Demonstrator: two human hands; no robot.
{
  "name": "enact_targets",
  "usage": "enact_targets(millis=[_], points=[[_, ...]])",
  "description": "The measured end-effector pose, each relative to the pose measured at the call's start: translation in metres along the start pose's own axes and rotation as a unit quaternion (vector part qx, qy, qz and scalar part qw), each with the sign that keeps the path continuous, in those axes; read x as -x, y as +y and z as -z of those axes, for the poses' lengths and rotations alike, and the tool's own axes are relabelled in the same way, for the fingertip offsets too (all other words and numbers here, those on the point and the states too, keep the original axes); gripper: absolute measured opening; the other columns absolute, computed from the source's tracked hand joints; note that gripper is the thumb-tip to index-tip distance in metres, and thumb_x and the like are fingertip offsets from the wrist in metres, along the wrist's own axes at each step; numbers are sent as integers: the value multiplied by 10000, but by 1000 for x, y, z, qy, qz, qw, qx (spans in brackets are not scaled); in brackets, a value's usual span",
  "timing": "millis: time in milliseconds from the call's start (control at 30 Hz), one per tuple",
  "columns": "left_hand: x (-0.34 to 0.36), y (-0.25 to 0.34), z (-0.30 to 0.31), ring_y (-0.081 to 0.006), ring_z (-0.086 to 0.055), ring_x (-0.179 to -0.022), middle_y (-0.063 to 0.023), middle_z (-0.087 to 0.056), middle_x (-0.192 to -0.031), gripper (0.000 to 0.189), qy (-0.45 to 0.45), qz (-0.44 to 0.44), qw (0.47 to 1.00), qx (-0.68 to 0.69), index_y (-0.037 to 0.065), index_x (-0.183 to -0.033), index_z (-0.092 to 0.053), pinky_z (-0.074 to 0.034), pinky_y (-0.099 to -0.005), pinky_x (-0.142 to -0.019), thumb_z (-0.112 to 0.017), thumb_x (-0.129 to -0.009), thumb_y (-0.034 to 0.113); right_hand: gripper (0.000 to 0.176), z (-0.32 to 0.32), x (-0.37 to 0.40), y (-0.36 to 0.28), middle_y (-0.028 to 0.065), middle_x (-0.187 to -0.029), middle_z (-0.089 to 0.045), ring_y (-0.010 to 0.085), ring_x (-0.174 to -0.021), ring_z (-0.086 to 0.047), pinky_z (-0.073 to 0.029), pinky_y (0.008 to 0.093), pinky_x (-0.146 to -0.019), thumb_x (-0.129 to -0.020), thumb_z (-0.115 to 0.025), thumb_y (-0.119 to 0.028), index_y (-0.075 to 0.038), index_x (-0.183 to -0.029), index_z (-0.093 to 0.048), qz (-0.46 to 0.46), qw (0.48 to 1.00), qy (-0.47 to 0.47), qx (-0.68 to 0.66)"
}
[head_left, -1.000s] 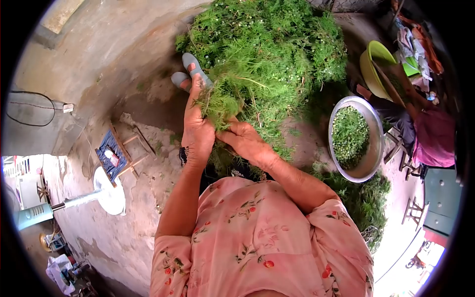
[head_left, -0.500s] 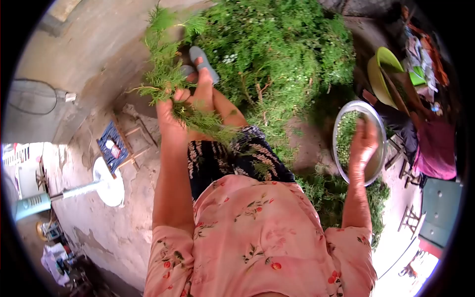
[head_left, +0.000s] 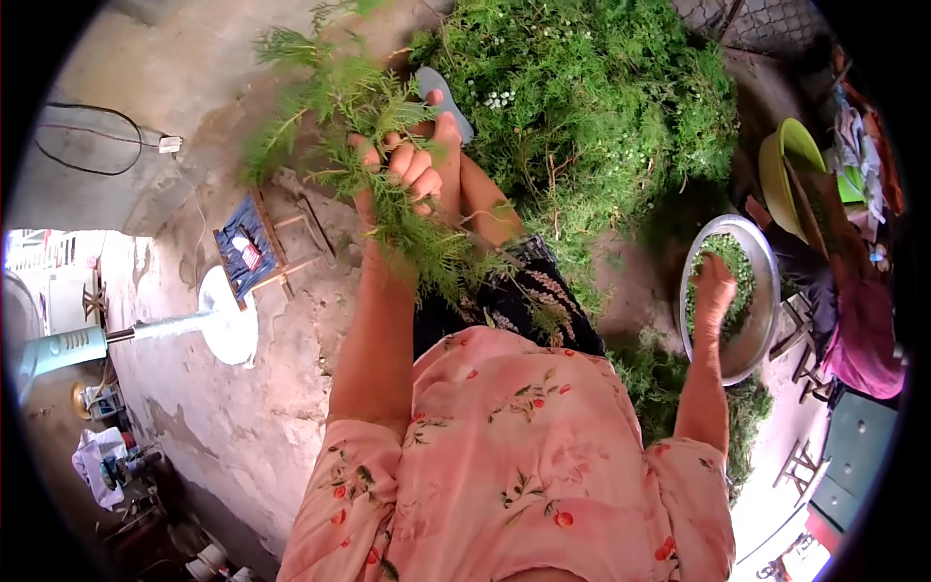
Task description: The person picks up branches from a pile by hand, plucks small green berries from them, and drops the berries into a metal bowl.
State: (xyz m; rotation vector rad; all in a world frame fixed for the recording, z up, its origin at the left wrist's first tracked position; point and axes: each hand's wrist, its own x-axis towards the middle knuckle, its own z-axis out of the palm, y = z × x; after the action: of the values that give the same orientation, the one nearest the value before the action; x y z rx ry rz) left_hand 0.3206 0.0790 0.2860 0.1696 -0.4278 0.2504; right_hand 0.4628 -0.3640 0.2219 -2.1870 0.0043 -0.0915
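My left hand (head_left: 412,173) is closed around a leafy evergreen branch (head_left: 417,242), which looks like cypress or arborvitae. Its sprays stick out above the fist and hang down over my lap. On the other side, my right hand (head_left: 716,283) is inside a metal basin (head_left: 766,301), over small green cones or berries (head_left: 722,247). Its fingers are curled together, and what they hold, if anything, is hidden. A big heap of cut evergreen branches (head_left: 592,107) lies in front of me, with pale fruits showing in it.
More cut greenery (head_left: 650,373) lies below the basin. A yellow-green tub (head_left: 776,179) and another person in a magenta garment (head_left: 866,339) are at the right. To the left are a wooden stool (head_left: 247,247) with a blue seat and a standing fan (head_left: 228,315).
My right hand has lowered onto the green pieces in the basin. My left hand still grips the branch, now turned more with knuckles showing. The whole view has shifted slightly.
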Motion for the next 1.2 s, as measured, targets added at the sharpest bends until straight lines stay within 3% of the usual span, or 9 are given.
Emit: enact_targets(millis=[200, 333, 367, 400, 467, 667, 800, 933, 1200], points=[[4, -10, -5, -119, -302, -549, -5, -358, -628, 445, 28, 25, 999, -2, 0, -1014, -525, -299, -263, -488, -374, -939, 411, 175, -90, 56, -139, 30, -699, -597, 72, -538, -518, -431, 200, -508, -839, -556, -97, -32, -976, -643, -16, 956, -213, -199], [8, -28, -11, -108, -390, -580, 7, -464, -676, 310, 40, 45, 994, -94, 35, -1097, -526, -338, -268, -502, -505, -902, 274, 307, -100, 80, -212, 96, -851, -587, 153, -737, -560, -465, 275, -652, -801, -646, -179, 16, -1033, -593, 287, 898, -306, -129], [10, -45, -33, -116, -444, -651, 1, -509, -757, 325, 215, -13, 955, -203, 48, -1112, -526, -381, -275, -555, -526, -892, 286, 386, -100, 90, -232, 115, -861, -584, 223, -777, -555, -460, 329, -697, -782, -657, -202, 23, -1078, -554, 324, 875, -325, -156], [11, -59, -43, -124, -499, -721, -4, -555, -839, 343, 378, -67, 872, -304, 60, -1128, -525, -424, -282, -607, -548, -882, 298, 552, -106, 94, -232, 157, -1065, -564, 303, -944, -539, -437, 364, -818, -750, -677, -211, 7, -1210, -462, 384, 836, -349, -176], [17, -62, -26, -129, -530, -849, -2, -567, -992, 385, 338, -25, 821, -459, 53, -1159, -513, -450, -283, -719, -561, -876, 309, 846, -118, 103, -237, 166, -1434, -202, 326, -1304, -249, -278, 370, -1034, -717, -689, -240, -37, -1376, -199, 368, 841, -384, -100], [27, -90, -59, -163, -495, -1044, -68, -522, -1133, 428, 253, 13, 781, -571, -11, -1223, -426, -393, -291, -907, -323, -959, 309, 771, -141, 104, -195, 179, -1412, -240, 321, -1275, -305, -339, 366, -1000, -743, -658, -113, -55, -1372, -217, 266, 853, -407, -188], [6, -88, -44, -121, -491, -1046, 0, -468, -1217, 466, 217, 6, 916, -339, 50, -1341, -315, -382, -305, -919, -452, -935, 232, 483, -126, 86, -199, 164, -911, -564, 310, -791, -575, -494, 373, -673, -752, -576, -24, -95, -1217, -467, 370, 882, -291, 18], [5, -96, -33, -154, -531, -977, -42, -549, -1064, 438, 344, 128, 808, -461, 19, -1214, -457, -415, -302, -861, -594, -861, 239, 385, -108, 33, -116, 140, -836, -584, 316, -748, -584, -503, 381, -648, -667, -565, 31, -84, -1034, -560, 391, 907, -132, 82], [49, -31, 5, -188, -595, -844, -93, -613, -949, 264, 453, 153, 782, -400, 14, -1053, -568, -482, -308, -760, -531, -894, 221, 146, 48, 139, 84, 204, -767, -567, 387, -728, -561, -433, 446, -590, -838, -495, -166, -41, -877, -560, 50, 939, -230, 252]])
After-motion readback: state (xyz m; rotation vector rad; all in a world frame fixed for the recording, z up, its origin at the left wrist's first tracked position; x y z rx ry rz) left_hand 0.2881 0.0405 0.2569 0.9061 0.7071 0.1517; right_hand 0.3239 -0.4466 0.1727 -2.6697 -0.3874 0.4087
